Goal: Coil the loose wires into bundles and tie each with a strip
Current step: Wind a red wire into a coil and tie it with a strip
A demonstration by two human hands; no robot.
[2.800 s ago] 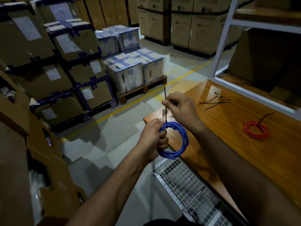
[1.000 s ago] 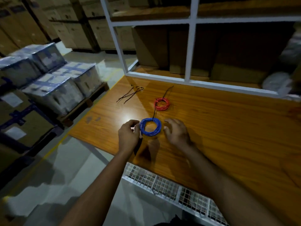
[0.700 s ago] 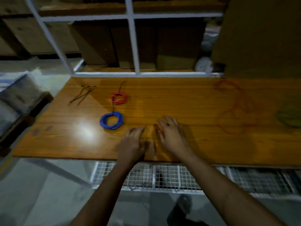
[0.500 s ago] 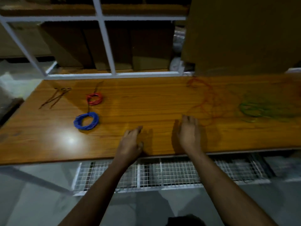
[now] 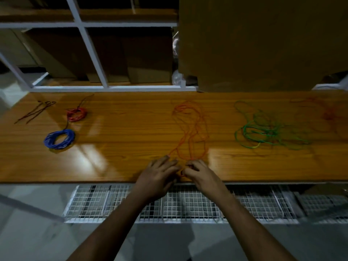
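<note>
Loosely, the orange wire (image 5: 190,129) sprawled mid-table (image 5: 122,140), its near end at the front edge. Both hands met there: the right hand (image 5: 199,173) pinched it; the left hand (image 5: 160,174) lay spread, touching. Light and floppy, it looked likely to tangle; best gripped at that end.

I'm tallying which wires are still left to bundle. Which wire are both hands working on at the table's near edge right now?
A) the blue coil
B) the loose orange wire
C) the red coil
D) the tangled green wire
B: the left hand and right hand meet at the near end of the loose orange wire; the blue coil, red coil and green wire lie untouched.
</note>
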